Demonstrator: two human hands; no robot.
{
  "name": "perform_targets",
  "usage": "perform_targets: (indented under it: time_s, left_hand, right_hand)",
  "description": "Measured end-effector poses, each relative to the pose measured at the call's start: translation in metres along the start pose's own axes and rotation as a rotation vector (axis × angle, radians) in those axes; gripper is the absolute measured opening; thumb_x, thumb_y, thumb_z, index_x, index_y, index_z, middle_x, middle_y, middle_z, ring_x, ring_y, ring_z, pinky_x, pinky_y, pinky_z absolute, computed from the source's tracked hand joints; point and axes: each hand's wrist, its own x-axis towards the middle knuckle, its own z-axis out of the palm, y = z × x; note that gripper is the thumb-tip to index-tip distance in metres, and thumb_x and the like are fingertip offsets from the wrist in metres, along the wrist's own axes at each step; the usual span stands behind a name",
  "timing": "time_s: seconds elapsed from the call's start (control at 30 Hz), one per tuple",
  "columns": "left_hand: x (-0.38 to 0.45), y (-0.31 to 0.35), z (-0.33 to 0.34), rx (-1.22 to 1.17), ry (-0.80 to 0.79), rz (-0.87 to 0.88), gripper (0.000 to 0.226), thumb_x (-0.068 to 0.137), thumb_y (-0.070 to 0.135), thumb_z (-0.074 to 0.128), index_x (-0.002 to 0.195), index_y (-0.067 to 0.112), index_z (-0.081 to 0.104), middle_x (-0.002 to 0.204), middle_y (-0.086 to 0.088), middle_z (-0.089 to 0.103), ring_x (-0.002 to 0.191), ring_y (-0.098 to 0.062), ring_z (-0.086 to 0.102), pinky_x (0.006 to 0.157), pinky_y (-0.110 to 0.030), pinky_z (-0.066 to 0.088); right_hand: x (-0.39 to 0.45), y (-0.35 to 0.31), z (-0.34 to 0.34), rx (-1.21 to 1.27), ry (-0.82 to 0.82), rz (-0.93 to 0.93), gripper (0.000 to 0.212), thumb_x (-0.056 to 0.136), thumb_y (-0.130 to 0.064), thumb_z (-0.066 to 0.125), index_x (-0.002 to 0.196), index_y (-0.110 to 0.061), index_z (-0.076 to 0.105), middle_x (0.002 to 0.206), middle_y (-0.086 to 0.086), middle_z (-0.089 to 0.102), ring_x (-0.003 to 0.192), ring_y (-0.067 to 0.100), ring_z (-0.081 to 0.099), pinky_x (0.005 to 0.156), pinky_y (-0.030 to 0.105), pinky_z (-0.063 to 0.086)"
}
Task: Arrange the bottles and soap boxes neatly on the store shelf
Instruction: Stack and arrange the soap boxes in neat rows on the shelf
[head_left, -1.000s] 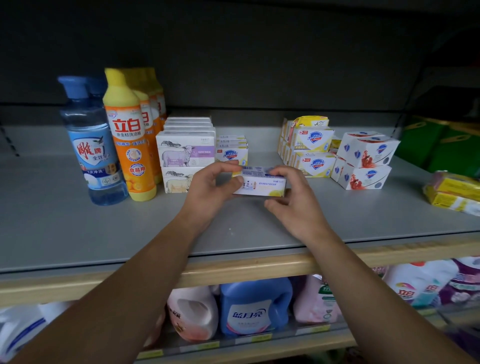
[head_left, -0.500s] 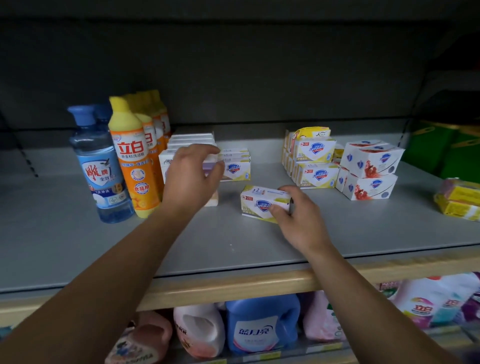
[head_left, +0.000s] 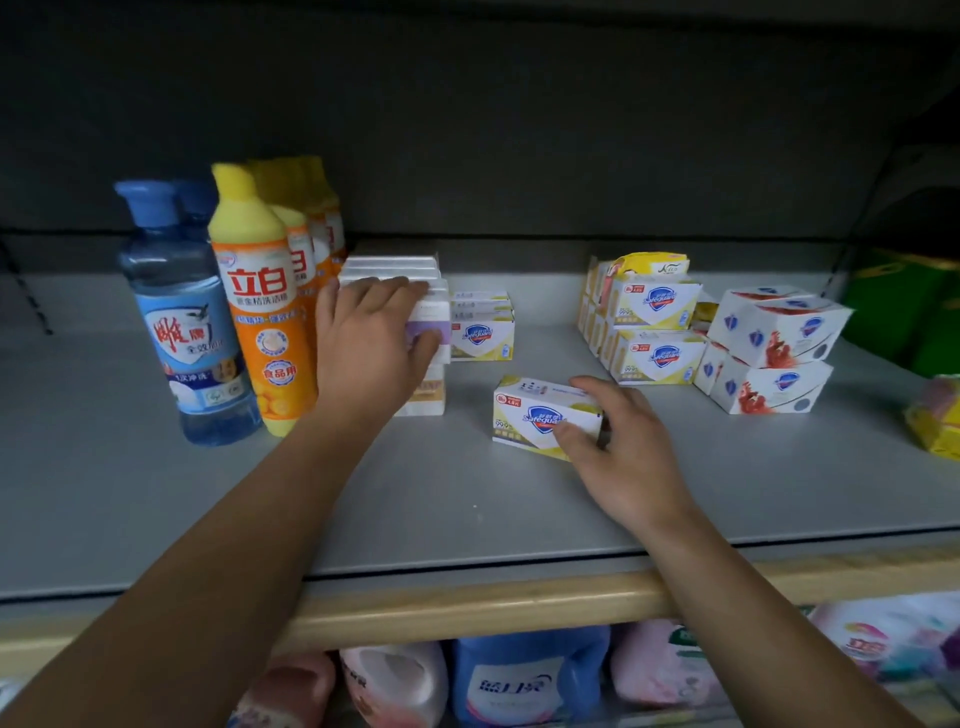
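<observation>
Lower shelf: blue jug (head_left: 519, 680) btwn pink ones. Rounded wood-tone edge (head_left: 467, 605), smooth grey shelf (head_left: 156, 493). Right hand (head_left: 621, 457) fingers curl on lone cardboard soap box (head_left: 540, 413), mid-shelf. Left hand (head_left: 371, 345), fingers straight, presses white box stack (head_left: 431, 332) beside plastic bottles (head_left: 260, 306). Dark back wall.

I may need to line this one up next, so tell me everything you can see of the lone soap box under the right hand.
The lone soap box is a small white and yellow carton, apparently cardboard, with a blue shield logo reading Safeguard and a red price tag at its front upper left. It looks closed and undamaged. It stands on the grey shelf, alone in front of the stacked boxes, turned slightly askew to the shelf edge. The right hand grips its right end, fingers over the top and thumb on the front face. Nothing else touches it.
</observation>
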Motion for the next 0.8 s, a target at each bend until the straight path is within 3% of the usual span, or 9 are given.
perform_targets:
  time_s: [0.1,0.2,0.33,0.4,0.5,0.63,0.8]
  left_hand:
    - [0.001,-0.002,0.002,-0.014,0.002,-0.016,0.047,0.088,0.044,0.06,0.131,0.023,0.057,0.134,-0.005,0.059,0.126,-0.03,0.048,0.114,-0.049,0.019]
    - [0.001,-0.002,0.003,-0.013,-0.006,-0.038,0.048,0.089,0.045,0.057,0.132,0.025,0.055,0.138,-0.002,0.055,0.131,-0.029,0.043,0.115,-0.053,0.016]
    - [0.001,-0.002,0.003,-0.038,-0.022,-0.081,0.048,0.088,0.045,0.057,0.133,0.029,0.053,0.138,0.001,0.054,0.132,-0.027,0.039,0.114,-0.059,0.016]
    - [0.001,-0.003,0.003,-0.052,-0.022,-0.089,0.048,0.088,0.044,0.059,0.133,0.029,0.052,0.138,0.002,0.054,0.131,-0.027,0.038,0.113,-0.058,0.019]
    - [0.001,-0.003,0.005,-0.083,-0.022,-0.102,0.049,0.088,0.042,0.06,0.134,0.029,0.051,0.138,0.002,0.052,0.131,-0.027,0.037,0.113,-0.056,0.021]
    - [0.0,-0.004,0.006,-0.134,0.0,-0.107,0.049,0.088,0.042,0.061,0.134,0.028,0.053,0.136,0.002,0.053,0.13,-0.027,0.037,0.108,-0.056,0.03]
    - [0.0,-0.006,0.008,-0.158,0.021,-0.1,0.049,0.086,0.043,0.062,0.131,0.027,0.055,0.133,0.002,0.055,0.126,-0.026,0.038,0.102,-0.049,0.036]
  right_hand:
    - [0.0,-0.004,0.0,-0.122,0.02,-0.073,0.05,0.084,-0.02,0.069,0.132,-0.026,0.057,0.126,-0.003,0.053,0.116,0.022,0.047,0.094,0.02,0.033]
    - [0.009,-0.012,0.0,-0.305,-0.07,-0.202,0.048,0.085,-0.023,0.069,0.131,-0.027,0.058,0.125,-0.003,0.055,0.115,0.023,0.044,0.091,0.024,0.034]
    - [0.043,-0.015,-0.002,-0.369,-0.21,-0.21,0.043,0.086,-0.018,0.068,0.127,-0.027,0.059,0.123,0.001,0.06,0.117,0.024,0.048,0.094,0.029,0.038]
    - [0.063,-0.012,0.003,-0.351,-0.211,-0.213,0.043,0.087,-0.014,0.068,0.127,-0.025,0.058,0.126,0.002,0.059,0.12,0.024,0.046,0.096,0.024,0.032]
    - [0.092,-0.008,0.021,-0.373,-0.174,-0.221,0.045,0.089,-0.014,0.066,0.131,-0.024,0.056,0.13,0.001,0.056,0.123,0.024,0.044,0.085,0.013,0.017]
    - [0.124,-0.007,0.054,-0.329,-0.215,-0.291,0.046,0.088,-0.013,0.067,0.133,-0.02,0.058,0.131,0.004,0.058,0.124,0.028,0.047,0.105,0.027,0.033]
    - [0.136,-0.001,0.094,-0.378,-0.163,-0.403,0.05,0.089,-0.015,0.063,0.138,-0.02,0.055,0.137,0.007,0.051,0.129,0.031,0.038,0.107,0.029,0.029]
